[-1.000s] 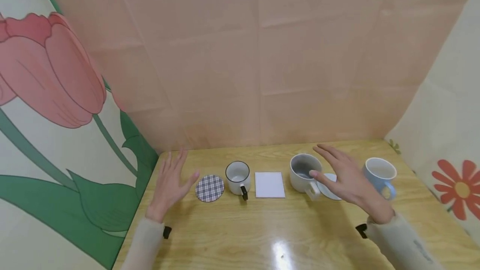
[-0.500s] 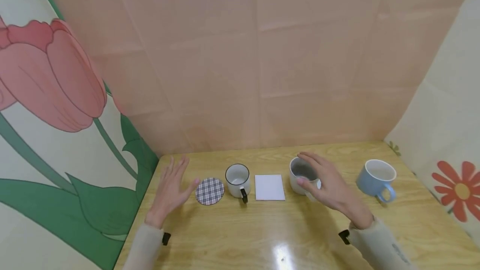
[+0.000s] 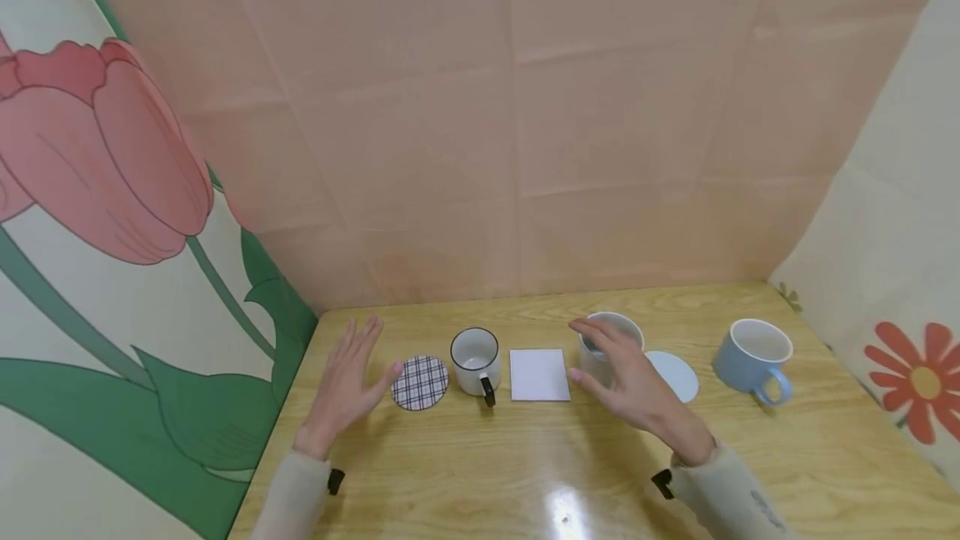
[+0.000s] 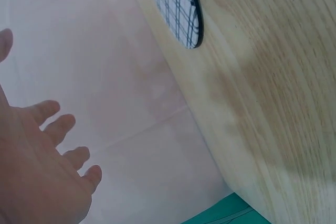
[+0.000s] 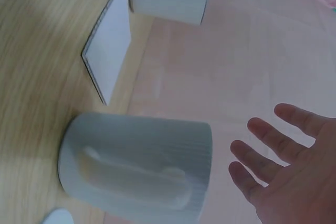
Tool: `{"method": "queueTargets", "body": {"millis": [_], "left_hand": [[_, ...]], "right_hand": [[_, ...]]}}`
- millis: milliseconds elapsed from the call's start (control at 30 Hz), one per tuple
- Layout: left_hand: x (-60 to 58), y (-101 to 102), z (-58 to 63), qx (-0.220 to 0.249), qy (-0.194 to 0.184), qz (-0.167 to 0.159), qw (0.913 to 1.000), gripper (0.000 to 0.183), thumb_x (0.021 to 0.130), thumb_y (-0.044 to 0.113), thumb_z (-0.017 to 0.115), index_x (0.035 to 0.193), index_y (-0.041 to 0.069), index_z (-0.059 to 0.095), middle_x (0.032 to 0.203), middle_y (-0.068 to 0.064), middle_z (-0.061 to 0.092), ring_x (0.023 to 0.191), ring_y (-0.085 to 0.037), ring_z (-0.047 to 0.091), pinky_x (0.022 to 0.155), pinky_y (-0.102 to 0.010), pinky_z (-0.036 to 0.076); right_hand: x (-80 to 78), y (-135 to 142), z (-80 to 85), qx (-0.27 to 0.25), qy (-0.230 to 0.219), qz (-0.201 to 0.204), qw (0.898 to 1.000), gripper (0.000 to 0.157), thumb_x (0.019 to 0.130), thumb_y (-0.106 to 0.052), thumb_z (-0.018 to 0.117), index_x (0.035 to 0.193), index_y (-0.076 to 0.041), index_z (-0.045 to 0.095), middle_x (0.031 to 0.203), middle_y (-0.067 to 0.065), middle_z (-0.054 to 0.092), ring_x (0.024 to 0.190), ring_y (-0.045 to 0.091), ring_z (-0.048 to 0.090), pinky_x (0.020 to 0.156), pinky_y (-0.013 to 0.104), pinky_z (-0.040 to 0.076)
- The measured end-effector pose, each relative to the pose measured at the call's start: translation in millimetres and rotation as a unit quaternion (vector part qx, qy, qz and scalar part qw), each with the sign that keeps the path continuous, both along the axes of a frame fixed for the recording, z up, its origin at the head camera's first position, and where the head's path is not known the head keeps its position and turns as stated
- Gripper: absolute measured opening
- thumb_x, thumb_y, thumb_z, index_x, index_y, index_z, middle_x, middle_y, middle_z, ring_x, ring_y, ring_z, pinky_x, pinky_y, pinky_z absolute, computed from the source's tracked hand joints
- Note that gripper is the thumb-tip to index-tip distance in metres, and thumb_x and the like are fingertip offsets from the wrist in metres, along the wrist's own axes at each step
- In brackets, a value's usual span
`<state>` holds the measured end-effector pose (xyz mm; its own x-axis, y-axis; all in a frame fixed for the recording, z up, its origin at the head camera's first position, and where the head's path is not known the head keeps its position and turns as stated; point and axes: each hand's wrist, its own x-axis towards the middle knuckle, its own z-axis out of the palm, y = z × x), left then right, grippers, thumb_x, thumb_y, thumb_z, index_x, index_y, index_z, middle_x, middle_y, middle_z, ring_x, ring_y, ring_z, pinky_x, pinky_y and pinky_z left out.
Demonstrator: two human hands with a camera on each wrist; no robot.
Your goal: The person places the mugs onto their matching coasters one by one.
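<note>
My right hand (image 3: pixel 630 382) hovers in front of a large whitish mug (image 3: pixel 628 326), hiding much of it in the head view; its fingers are spread and hold nothing. From the right wrist, the same mug (image 5: pixel 136 129) stands upright, its handle facing the camera, with a gap between it and the fingers. On the other side, my left hand (image 3: pixel 345 382) is raised with loose, spread fingers, left of a round plaid coaster (image 3: pixel 420 383) and apart from it. Between the hands are a white mug (image 3: pixel 467 369) with a black rim and handle, and a square white coaster (image 3: pixel 539 374).
To the right of the large mug lies a pale round coaster (image 3: pixel 678 375). Farther right stands a light blue mug (image 3: pixel 735 362), its handle toward me. A pink backdrop (image 3: pixel 420 148) rises behind the wooden table (image 3: pixel 465 473), with flower-printed sheets at both sides.
My right hand has moved left, from over the pale round coaster to in front of the large mug, so that coaster now shows whole. My left hand has barely moved.
</note>
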<state>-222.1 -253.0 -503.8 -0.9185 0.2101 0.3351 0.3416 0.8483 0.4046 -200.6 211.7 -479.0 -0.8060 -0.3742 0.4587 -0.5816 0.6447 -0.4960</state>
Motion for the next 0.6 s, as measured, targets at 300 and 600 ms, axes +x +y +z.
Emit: {"method": "queueTargets", "body": {"millis": [300,600], "left_hand": [[0.8,-0.1,-6.7,-0.002,-0.003,-0.002,1.0000,0.083,0.102,0.047,0.068,0.168,0.011,0.034,0.178,-0.007,0.024,0.165,-0.044,0.012,0.132,-0.066,0.014],[1.9,0.8,-11.9,0.003,-0.006,-0.004,1.0000,0.086,0.102,0.054,0.065,0.169,0.013,0.032,0.177,-0.007,0.027,0.166,-0.043,0.011,0.132,-0.067,0.013]], "right_hand": [[4.4,-14.4,-10.4,-0.021,-0.013,0.010,1.000,0.065,0.101,-0.034,0.074,0.157,-0.010,0.051,0.160,0.016,0.052,0.144,0.046,0.051,0.109,0.075,0.043],[9.0,-29.6,-20.9,-0.052,-0.016,0.021,0.998,0.063,0.100,-0.032,0.073,0.154,-0.006,0.053,0.157,0.014,0.055,0.143,0.042,0.053,0.115,0.070,0.042]]}}
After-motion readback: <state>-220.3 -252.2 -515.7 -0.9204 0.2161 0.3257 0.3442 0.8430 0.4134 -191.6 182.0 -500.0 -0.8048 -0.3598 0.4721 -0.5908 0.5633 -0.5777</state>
